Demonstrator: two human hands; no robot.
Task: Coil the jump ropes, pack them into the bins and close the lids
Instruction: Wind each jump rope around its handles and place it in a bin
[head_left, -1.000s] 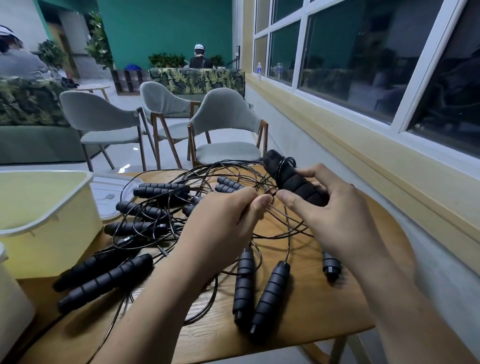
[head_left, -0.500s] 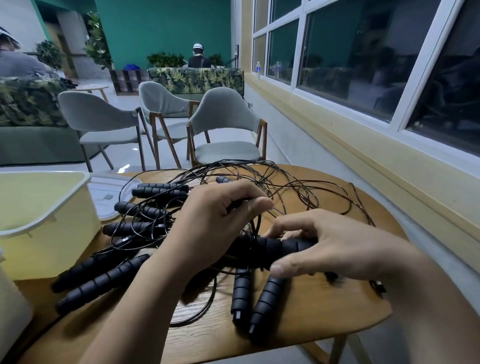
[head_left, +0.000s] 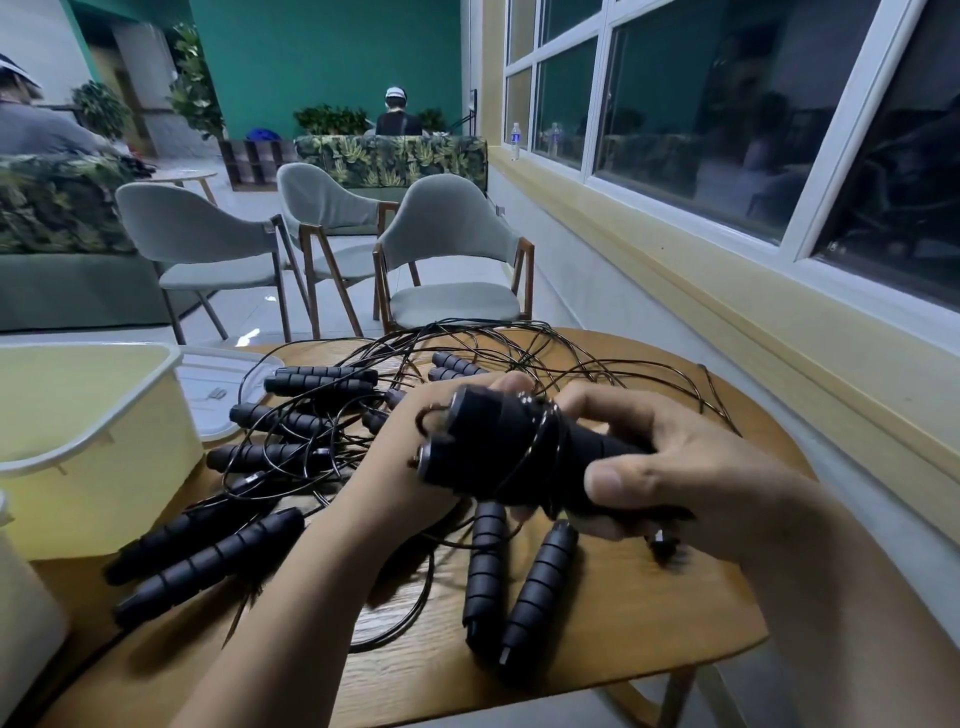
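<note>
**Desk:** Progress so far?

**Photographer:** Little. Jump ropes (head_left: 280, 420) lie tangled across the table (head_left: 649, 613), centre frame. The bin (head_left: 104, 493) at left stands open, lid (head_left: 218, 410) beside it, nothing visible inside.

**Desk:** And the grip?

**Photographer:** Left hand (head_left: 410, 467) and right hand (head_left: 696, 478) both curl round one pair of handles (head_left: 498, 452), cord wound about them, left at the capped ends.

My left hand (head_left: 415, 457) is hiding most of its fingers behind the paired handles (head_left: 498, 447), and my right hand (head_left: 691, 478) is covering their far ends. The yellow bin (head_left: 104, 447) is running off the left edge; a small dark piece (head_left: 667, 548) below my right wrist is blurring beyond telling
</note>
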